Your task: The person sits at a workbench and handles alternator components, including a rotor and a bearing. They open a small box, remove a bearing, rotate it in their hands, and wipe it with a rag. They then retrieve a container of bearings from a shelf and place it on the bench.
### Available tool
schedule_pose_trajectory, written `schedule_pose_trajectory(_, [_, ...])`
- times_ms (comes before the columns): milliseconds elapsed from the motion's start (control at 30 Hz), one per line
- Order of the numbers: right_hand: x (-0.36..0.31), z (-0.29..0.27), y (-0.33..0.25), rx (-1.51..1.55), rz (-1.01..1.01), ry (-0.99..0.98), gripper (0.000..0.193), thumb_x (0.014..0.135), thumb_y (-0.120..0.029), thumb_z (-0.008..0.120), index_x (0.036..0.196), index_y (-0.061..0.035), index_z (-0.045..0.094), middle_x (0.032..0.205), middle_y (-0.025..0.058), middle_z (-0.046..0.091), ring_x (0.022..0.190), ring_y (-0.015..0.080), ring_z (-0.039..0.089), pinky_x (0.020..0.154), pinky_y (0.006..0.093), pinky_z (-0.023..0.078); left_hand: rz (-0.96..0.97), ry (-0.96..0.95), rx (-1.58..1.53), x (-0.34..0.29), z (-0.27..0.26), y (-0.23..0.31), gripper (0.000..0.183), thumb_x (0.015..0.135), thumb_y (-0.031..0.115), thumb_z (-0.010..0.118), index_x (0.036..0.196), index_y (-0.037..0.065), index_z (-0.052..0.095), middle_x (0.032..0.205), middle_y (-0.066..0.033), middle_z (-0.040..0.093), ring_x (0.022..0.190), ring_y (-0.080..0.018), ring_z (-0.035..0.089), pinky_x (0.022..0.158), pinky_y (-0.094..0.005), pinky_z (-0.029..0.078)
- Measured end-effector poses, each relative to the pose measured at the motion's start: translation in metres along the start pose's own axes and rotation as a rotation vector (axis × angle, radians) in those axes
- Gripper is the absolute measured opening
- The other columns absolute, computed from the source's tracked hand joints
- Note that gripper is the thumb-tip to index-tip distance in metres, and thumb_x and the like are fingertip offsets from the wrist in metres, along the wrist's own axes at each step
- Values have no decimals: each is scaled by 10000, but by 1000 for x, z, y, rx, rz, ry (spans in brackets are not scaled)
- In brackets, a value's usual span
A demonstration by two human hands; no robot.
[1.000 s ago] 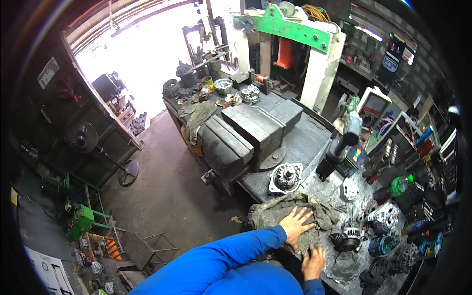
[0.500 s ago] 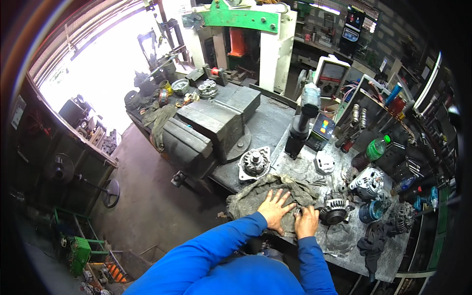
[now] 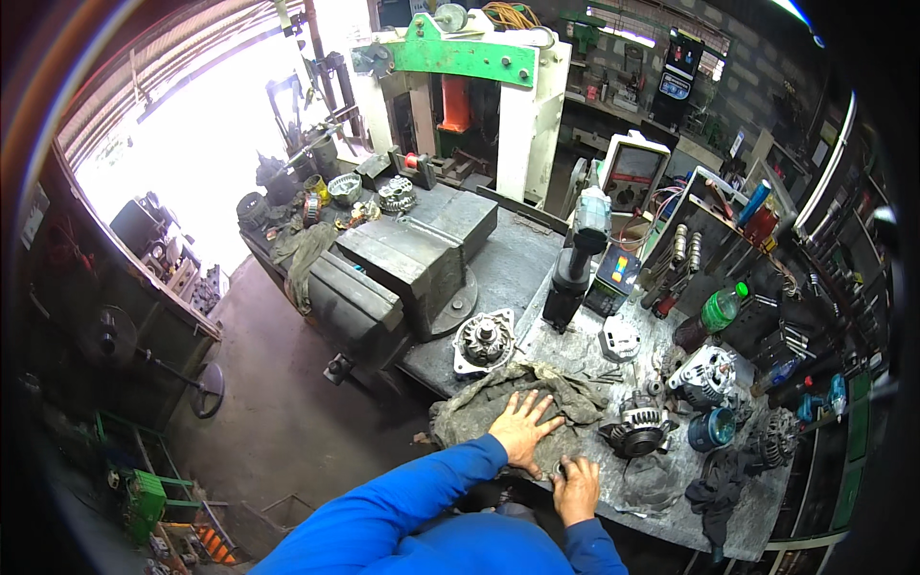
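My left hand point(image 3: 522, 430) lies flat with fingers spread on a dirty grey-brown rag point(image 3: 479, 401) at the near edge of the bench. Beside it, my right hand point(image 3: 577, 489) is curled at the rag's edge, thumb and fingers pinching a small dark round part point(image 3: 560, 470), too small to name exactly. Just beyond the rag sits an open alternator half point(image 3: 484, 342) with its rotor shaft pointing up. To the right of the rag stands another alternator point(image 3: 637, 425) with a dark pulley.
A large bench vise point(image 3: 412, 264) is at the left. A cordless impact wrench point(image 3: 578, 259) stands upright at the back, near a green-capped bottle point(image 3: 721, 309). More alternator parts point(image 3: 704, 377), a blue-lidded jar point(image 3: 711, 429) and a black cloth point(image 3: 717, 494) lie rightward. Behind rises a green-and-white press point(image 3: 460, 57).
My right hand has drawn back toward me, away from the other hand, and the small round part now shows in its fingers. My left hand stays spread on the rag. The view has shifted slightly.
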State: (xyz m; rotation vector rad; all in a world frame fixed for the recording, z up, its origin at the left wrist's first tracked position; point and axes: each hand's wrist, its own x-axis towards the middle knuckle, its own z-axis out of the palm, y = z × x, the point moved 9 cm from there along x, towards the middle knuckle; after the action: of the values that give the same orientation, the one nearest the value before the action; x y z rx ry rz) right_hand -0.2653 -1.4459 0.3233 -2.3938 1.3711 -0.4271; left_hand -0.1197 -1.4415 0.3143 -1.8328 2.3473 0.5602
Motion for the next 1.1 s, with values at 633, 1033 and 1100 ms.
schedule_pose_trajectory(633, [4,11,7,-55,49,-40,374,790,-147,874,1119,-9,763,1156,178,674,1105,426,604,990,490,511,-1,-31,5,0,3,0,1390,634,813,857,1742,264,223,1801,-230,118,1645,-513,102,1273,-739,143])
schedule_pose_trajectory(1033, [-1,19,18,9,148,-127,405,797,-175,862,1153,-10,763,1150,196,668,1117,431,620,997,486,511,-1,-1,-17,0,1,-2,1380,627,827,845,1738,275,242,1804,-216,123,1649,-496,106,1277,-731,141])
schedule_pose_trajectory(1100, [5,3,7,-57,21,60,381,803,-167,858,1133,-11,750,1138,193,664,1087,434,622,970,493,515,5,-5,4,-1,0,-2,1380,626,828,845,1738,277,243,1803,-217,129,1647,-497,114,1278,-729,139])
